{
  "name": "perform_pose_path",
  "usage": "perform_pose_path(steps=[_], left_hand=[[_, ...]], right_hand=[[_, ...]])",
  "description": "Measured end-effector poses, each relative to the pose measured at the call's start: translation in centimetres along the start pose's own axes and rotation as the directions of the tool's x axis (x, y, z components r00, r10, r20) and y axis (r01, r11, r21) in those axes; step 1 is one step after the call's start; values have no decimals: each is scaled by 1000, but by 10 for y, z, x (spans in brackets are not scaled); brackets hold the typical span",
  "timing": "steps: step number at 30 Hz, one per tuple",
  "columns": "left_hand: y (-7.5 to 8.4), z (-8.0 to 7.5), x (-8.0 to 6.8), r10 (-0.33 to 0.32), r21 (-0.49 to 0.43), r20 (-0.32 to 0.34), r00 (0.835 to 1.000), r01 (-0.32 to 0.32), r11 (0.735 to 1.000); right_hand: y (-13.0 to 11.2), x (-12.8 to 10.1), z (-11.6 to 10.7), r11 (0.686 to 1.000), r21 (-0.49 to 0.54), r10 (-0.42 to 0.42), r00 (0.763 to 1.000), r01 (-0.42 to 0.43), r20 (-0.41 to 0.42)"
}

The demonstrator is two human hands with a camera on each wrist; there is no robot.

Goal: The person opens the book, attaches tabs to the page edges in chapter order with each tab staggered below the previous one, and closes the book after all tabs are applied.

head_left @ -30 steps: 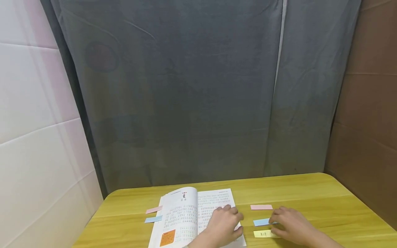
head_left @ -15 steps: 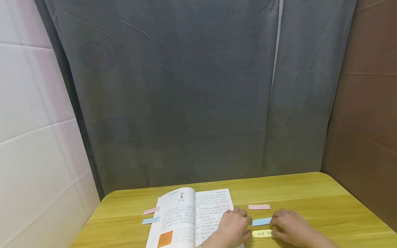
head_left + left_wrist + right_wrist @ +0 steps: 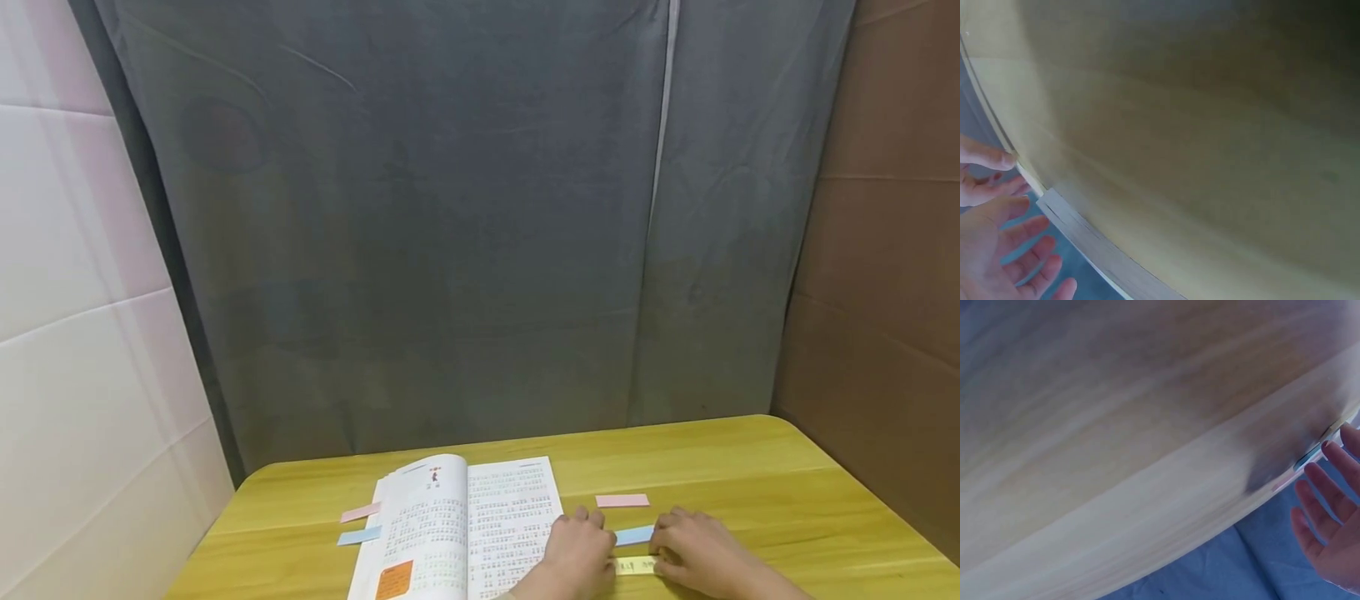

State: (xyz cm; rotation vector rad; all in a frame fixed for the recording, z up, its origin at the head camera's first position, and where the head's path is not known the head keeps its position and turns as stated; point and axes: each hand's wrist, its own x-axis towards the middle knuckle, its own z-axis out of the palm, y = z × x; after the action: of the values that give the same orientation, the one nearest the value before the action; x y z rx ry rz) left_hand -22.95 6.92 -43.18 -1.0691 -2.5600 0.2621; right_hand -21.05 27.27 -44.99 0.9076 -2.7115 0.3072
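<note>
My left hand [image 3: 576,546] is at the right edge of an open book [image 3: 513,508], with its fingertips at the left end of a yellow paper strip [image 3: 636,566] bearing handwriting. At the strip's other end is my right hand [image 3: 693,550], its thumb touching the yellow paper while its fingers lie near a blue strip [image 3: 634,536]. The left wrist view shows the left hand [image 3: 1013,256] with fingers spread next to the book's edge [image 3: 1104,247]. Relaxed, separated fingers also show on the right hand [image 3: 1332,515] in the right wrist view. The yellow strip's ends are partly hidden.
Beyond the blue strip lies a pink strip [image 3: 622,501]. Pink [image 3: 361,512] and blue tabs [image 3: 359,536] stick out from the book's left side, and an orange note [image 3: 394,579] is on its left page. A grey curtain [image 3: 450,250] hangs behind the wooden table [image 3: 712,458].
My left hand has moved right, off the book's page to the yellow strip's left end. My right hand has stayed close to the strip's right end. The head view has shifted slightly right.
</note>
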Motion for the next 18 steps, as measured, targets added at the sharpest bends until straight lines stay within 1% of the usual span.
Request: perform_pose_path(steps=[4, 9, 13, 18], left_hand=[[3, 2, 2, -26, 31, 32, 999, 26, 999], [6, 5, 4, -16, 47, 78, 997, 12, 999], [8, 8, 5, -1, 65, 71, 997, -4, 998], [10, 9, 6, 9, 74, 51, 999, -13, 997]], right_hand=[[0, 1, 2, 1000, -1, -10, 1000, 10, -13], [-3, 2, 0, 1000, 3, -12, 1000, 12, -12], [-3, 3, -1, 1000, 5, -6, 1000, 6, 6], [-3, 3, 0, 1000, -20, -2, 1000, 2, 6]])
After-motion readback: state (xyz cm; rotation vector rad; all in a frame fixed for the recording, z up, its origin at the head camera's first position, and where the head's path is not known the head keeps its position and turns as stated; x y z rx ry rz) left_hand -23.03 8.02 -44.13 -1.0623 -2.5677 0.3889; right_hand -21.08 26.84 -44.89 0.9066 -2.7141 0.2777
